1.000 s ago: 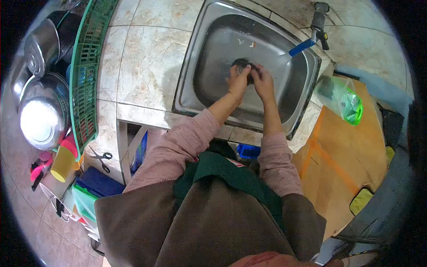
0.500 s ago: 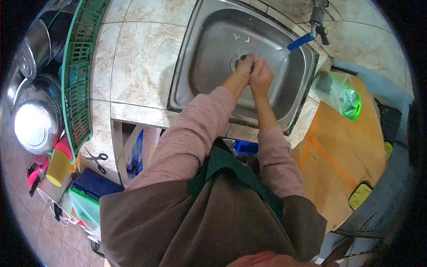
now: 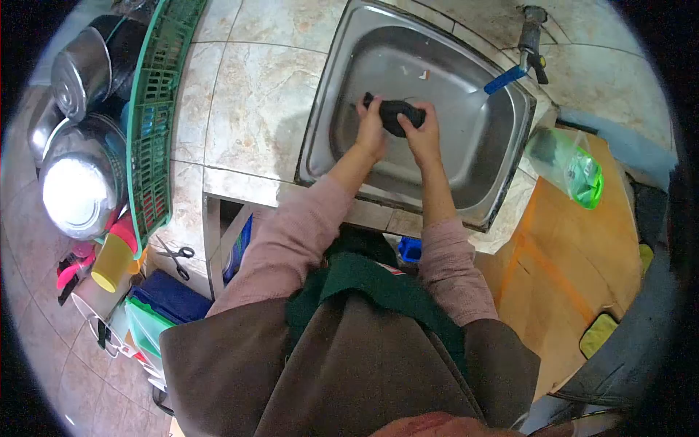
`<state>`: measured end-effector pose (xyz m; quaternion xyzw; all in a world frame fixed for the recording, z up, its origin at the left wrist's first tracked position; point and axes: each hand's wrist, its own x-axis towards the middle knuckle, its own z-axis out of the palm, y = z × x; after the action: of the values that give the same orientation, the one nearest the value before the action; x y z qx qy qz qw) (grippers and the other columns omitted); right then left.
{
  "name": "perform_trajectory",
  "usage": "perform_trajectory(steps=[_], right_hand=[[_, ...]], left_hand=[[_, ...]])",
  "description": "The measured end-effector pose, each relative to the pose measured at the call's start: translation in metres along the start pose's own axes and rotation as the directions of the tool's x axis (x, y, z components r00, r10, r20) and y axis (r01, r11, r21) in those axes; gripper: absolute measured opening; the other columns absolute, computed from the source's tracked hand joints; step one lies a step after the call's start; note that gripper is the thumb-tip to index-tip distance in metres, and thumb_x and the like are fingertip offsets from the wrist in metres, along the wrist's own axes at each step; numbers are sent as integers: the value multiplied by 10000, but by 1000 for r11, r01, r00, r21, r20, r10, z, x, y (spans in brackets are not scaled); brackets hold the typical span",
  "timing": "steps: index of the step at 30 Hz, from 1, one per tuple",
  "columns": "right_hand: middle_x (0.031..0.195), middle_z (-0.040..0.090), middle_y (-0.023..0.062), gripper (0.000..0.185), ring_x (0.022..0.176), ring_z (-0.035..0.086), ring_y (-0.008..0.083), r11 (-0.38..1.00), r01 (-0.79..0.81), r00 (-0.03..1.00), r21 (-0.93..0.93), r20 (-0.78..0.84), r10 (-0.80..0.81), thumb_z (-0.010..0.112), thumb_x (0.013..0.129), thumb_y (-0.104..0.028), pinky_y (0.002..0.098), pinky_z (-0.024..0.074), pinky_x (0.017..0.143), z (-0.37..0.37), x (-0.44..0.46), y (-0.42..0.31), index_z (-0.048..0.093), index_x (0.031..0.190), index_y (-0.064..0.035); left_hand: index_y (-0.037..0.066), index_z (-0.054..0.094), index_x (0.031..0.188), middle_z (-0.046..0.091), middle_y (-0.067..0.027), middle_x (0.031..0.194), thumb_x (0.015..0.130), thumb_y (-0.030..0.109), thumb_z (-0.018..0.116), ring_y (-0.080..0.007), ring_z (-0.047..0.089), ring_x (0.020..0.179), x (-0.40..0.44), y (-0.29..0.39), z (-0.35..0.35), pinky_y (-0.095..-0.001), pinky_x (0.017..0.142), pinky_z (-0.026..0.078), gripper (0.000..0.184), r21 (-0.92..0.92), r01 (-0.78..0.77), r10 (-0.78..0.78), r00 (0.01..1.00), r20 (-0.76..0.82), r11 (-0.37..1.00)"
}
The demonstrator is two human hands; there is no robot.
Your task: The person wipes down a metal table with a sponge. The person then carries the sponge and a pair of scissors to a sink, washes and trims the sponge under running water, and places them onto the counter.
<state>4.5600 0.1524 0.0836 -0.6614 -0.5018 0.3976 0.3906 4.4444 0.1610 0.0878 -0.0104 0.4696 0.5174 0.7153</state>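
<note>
A small black cloth-like item (image 3: pixel 394 116) is stretched between my two hands over the steel sink (image 3: pixel 466 146). My left hand (image 3: pixel 371 130) grips its left end, with the thumb on top. Its right end is pinched in my right hand (image 3: pixel 422 135), thumb across the front. A blue spout (image 3: pixel 504 79) on the tap (image 3: pixel 533 44) points into the basin from the upper right, and water seems to run from it. Small scraps (image 3: pixel 424 74) lie on the sink floor beyond my hands.
Left of the sink stands a green rack (image 3: pixel 149 116) with metal pots (image 3: pixel 80 182) beyond it. Black scissors (image 3: pixel 177 256) and a yellow cup (image 3: pixel 109 264) lie lower left. A clear-green bag (image 3: pixel 566 166) rests on brown board (image 3: pixel 568 269) at the right.
My hands were close together and rubbing at the black item; now they are farther apart, with it spread between them. The camera view has shifted slightly.
</note>
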Motion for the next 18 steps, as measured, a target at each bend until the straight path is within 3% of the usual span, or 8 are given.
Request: perform_trajectory(steps=[1,3,6,9,10,13,17,18], right_hand=[[937,547,71,336,866,519,173,1000,4,1000,9,0,-4,666,741,-134,267,418,772,6,5,-17,495,1015,-42],[900,548,70,279,852,523,177,978,202,979,54,-13,-202,634,751,-100,268,412,785,28,19,-71,495,987,-46],[936,556,129,267,883,543,274,932,339,938,129,31,-346,603,745,-52,332,410,804,75,54,-69,484,984,-53],[925,556,145,239,873,543,308,942,331,924,60,-224,-311,584,756,-49,347,405,803,115,91,-55,482,973,-57],[911,557,148,237,877,538,321,962,247,937,113,-281,-208,576,755,-34,358,398,804,122,110,-37,481,971,-61],[922,545,155,275,898,519,322,995,101,910,-5,-404,-95,584,719,-8,371,395,801,124,130,-8,479,967,-63],[948,522,163,349,947,462,347,929,204,840,-308,-432,-328,556,643,45,411,347,850,115,140,29,495,973,-49],[966,506,195,350,977,442,360,951,120,813,-286,-521,-260,545,644,49,418,326,868,110,140,32,497,983,-24]], left_hand=[[129,202,1326,405,-107,1144,850,364,489,-198,413,1040,-16,11,-2,-375,882,328,603,6,-8,8,1000,0,1000],[164,136,1354,355,-123,1226,864,417,442,-232,370,1116,-41,30,-9,-424,939,272,631,66,198,-194,978,-73,978],[171,103,1351,354,-143,1260,867,506,378,-307,356,1154,-62,46,-19,-516,974,188,649,298,19,-9,999,-35,954],[151,104,1347,347,-163,1290,879,493,367,-291,329,1200,-75,75,-27,-487,985,203,637,414,-160,112,984,139,896],[123,171,1318,414,-153,1224,907,410,357,-264,394,1147,-76,81,-29,-442,967,268,534,429,-226,174,972,158,875],[112,244,1273,448,-139,1183,927,321,346,-239,458,1079,-77,101,-25,-380,928,338,417,448,-210,156,976,154,869],[94,334,1215,469,-130,1146,917,192,398,-214,517,993,-70,108,-29,-317,838,419,320,478,-270,197,960,199,836],[94,334,1215,469,-130,1146,917,192,398,-214,517,993,-68,111,-29,-317,838,419,320,487,-269,189,960,208,831]])
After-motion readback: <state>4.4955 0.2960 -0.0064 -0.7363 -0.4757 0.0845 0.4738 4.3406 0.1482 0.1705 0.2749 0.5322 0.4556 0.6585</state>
